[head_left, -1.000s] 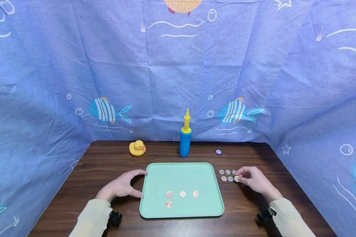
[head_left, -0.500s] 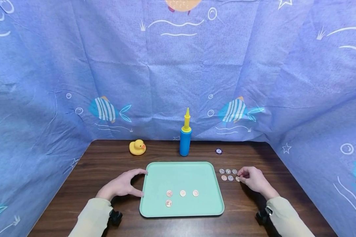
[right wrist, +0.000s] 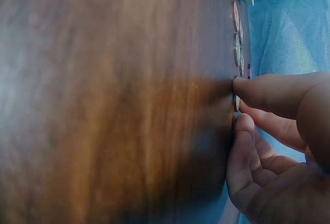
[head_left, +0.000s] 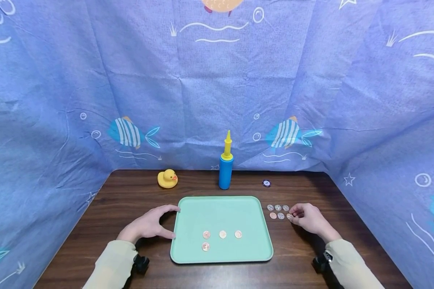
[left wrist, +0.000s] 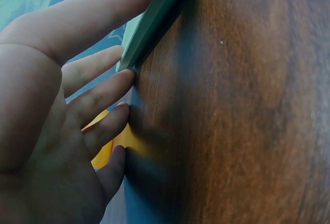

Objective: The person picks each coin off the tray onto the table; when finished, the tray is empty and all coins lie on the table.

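A pale green tray lies on the dark wooden table with several coins on it: three in a row and a copper-coloured coin in front of the left one. My left hand is spread at the tray's left edge, its thumb and fingertips touching the rim. To the right of the tray, coins lie in two short rows. My right hand pinches the rightmost coin of the near row between thumb and finger. In the right wrist view this coin is at table level, partly hidden by the thumb.
Behind the tray stand a yellow rubber duck and a blue hand pump with a yellow nozzle. A dark poker chip lies at the back right. A blue fish-print cloth encloses the table's back and sides.
My right hand has shifted slightly right with the coin at its fingertips, uncovering the right coin of the far row. My left hand has stayed at the tray's edge.
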Motion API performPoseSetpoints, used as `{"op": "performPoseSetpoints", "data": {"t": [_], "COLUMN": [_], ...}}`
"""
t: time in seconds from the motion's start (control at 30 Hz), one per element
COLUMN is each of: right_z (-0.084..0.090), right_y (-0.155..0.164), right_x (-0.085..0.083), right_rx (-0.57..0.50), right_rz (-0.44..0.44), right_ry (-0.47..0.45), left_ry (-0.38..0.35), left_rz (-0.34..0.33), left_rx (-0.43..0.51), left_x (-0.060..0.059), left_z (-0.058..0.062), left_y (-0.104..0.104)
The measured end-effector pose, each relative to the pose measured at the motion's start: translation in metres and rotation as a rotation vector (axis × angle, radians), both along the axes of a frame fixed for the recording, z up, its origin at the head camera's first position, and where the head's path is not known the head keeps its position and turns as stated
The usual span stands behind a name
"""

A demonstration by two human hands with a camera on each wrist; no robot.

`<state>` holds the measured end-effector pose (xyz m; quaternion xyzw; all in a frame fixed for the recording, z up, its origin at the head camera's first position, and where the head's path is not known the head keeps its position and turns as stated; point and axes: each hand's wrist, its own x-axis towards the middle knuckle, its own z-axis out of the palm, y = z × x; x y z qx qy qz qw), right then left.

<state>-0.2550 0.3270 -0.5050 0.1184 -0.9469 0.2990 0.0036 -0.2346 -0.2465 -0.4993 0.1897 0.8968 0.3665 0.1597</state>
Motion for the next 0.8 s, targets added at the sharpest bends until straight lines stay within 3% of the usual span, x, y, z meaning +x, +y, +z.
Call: {"op": "performPoseSetpoints", "data": {"t": [0.3, 0.8], "right_z": [0.0001, 0.0031], "right_y": [-0.0031, -0.0048], "right_x": [0.0009, 0.0019], "right_rx": [0.008, -0.001], "right_rz": [-0.019, -0.036], "right_ry": [0.017, 0.005], "left_ry": [0.033, 0.028], "left_rz": [-0.023, -0.017], "left_rx": [0.010, 0.020], "left_x": [0.0017, 0.0023], "left_z": [0.0023, 0.0009], "left_y": [-0.0002, -0.0013]}}
